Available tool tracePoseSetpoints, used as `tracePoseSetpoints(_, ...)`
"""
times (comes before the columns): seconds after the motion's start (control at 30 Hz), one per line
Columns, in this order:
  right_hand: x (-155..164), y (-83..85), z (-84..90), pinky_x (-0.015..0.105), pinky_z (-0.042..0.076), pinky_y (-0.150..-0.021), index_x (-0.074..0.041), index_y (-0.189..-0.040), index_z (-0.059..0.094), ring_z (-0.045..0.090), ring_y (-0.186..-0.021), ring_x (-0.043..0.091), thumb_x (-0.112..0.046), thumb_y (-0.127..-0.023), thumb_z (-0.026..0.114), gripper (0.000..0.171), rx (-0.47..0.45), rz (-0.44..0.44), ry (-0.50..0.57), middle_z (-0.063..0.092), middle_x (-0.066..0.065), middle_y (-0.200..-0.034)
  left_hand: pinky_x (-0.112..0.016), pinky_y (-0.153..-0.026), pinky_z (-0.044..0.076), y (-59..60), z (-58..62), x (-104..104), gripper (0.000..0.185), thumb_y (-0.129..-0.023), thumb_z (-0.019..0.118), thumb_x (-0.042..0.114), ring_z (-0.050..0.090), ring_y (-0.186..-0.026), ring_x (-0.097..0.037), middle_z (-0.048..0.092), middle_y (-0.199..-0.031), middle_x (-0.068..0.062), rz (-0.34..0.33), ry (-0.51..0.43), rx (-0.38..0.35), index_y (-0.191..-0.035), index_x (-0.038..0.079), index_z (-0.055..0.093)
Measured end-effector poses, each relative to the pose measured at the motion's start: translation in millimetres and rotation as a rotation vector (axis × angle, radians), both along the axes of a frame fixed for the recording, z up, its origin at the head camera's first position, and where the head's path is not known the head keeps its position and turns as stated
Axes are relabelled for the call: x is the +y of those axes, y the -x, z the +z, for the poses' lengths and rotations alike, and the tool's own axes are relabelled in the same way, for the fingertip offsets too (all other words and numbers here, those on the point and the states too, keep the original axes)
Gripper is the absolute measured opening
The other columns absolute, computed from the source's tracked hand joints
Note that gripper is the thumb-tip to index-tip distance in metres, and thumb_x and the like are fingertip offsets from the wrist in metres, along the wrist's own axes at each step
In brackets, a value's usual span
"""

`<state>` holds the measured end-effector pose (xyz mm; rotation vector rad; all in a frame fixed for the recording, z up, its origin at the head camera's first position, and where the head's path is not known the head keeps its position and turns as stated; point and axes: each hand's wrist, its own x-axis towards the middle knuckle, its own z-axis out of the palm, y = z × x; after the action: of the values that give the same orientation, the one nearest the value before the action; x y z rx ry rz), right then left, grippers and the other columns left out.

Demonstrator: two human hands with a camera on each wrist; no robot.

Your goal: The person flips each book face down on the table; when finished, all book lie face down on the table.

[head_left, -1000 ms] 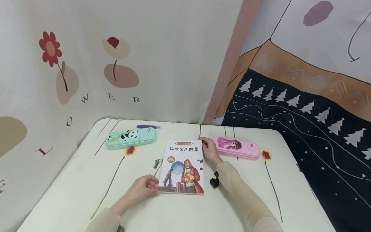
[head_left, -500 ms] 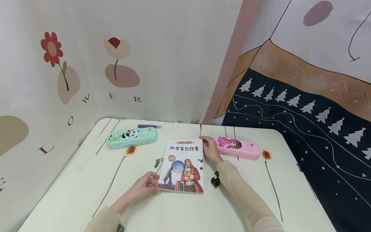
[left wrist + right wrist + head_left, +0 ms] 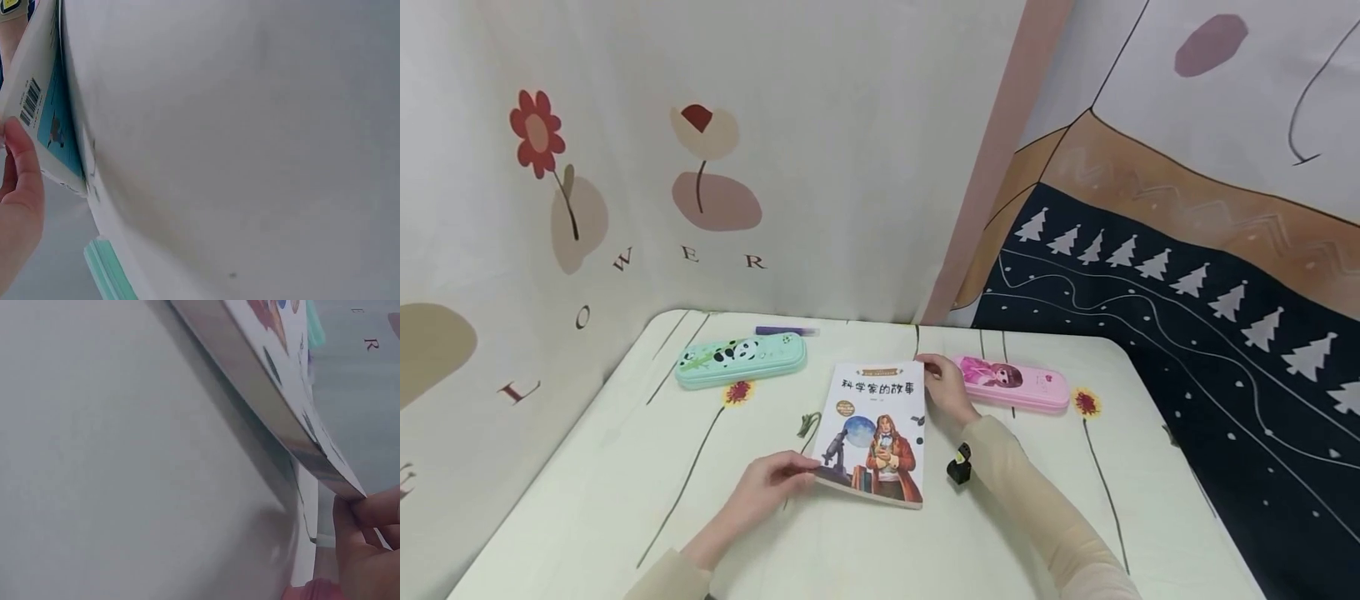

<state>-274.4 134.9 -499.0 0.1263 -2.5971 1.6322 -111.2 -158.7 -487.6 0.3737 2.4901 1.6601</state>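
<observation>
While both hands hold it by opposite corners, the book (image 3: 876, 432) sits mid-table, cover up, with a drawn figure beside a telescope below a line of dark characters. At its 7 o'clock corner the left hand (image 3: 767, 485) pinches the edge, thumb on top and fingers curled under; the left wrist view shows that corner lifted off the tablecloth (image 3: 625, 467), the back cover with its barcode (image 3: 29, 103) facing down and a fingertip against it. At the 1 o'clock corner the right hand (image 3: 946, 388) grips the edge with curled fingers (image 3: 369, 515); the right wrist view shows the page block raised clear of the cloth there too, casting a shadow beneath. Just past the right hand, toward 2 o'clock from the book, lies a pink case (image 3: 1011, 382) with a cartoon girl on the lid, its near end touching or nearly touching the knuckles; which of the two I cannot tell. Toward 10 o'clock lies a green case (image 3: 740, 359) with pandas on it, apart from the book, and behind it at the table's far edge rests a purple pen (image 3: 785, 331). A small black clip (image 3: 958, 466) stands at the book's 4 o'clock, close by the right forearm. A little dark scrap (image 3: 808, 422) lies just off the book's 9 o'clock edge. Printed flowers and long stems run across the pale cloth.
</observation>
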Motion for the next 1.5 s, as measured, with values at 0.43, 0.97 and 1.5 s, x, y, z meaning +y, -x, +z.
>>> tracePoseSetpoints(0.43,18.6,-20.0,25.0,0.033,0.048,-0.088,-0.003,-0.113,0.060,0.059,-0.101,0.024,0.002,-0.085,0.054,0.029,-0.086,0.106,0.003,0.062,0.015,-0.111,-0.027,-0.067,0.054,-6.1,39.0,-3.4,0.022,-0.083,0.065,0.020,0.063,-0.070,-0.009,0.068,-0.084,-0.001,0.186,-0.162,0.048,-0.099,0.005,0.067)
tracePoseSetpoints(0.97,18.2,-60.8,40.6,0.027,0.050,-0.085,0.008,-0.124,0.047,0.060,-0.088,0.008,-0.001,-0.088,0.048,0.038,-0.523,0.343,0.333,0.057,0.021,-0.120,-0.021,-0.064,0.052,-7.3,99.3,-3.6,0.016,-0.086,0.060,0.011,0.059,-0.069,-0.010,0.063,-0.086,0.009,0.298,-0.224,0.251,-0.101,0.005,0.064)
tracePoseSetpoints(1.5,22.0,-60.9,40.3,0.021,0.051,-0.081,0.009,-0.125,0.047,0.059,-0.094,0.009,-0.006,-0.094,0.044,0.034,-0.485,0.300,0.334,0.051,0.024,-0.125,-0.022,-0.070,0.053,-11.0,108.1,-10.8,0.029,-0.079,0.069,0.010,0.064,-0.078,-0.008,0.066,-0.088,0.012,0.194,-0.191,0.176,-0.106,0.003,0.062)
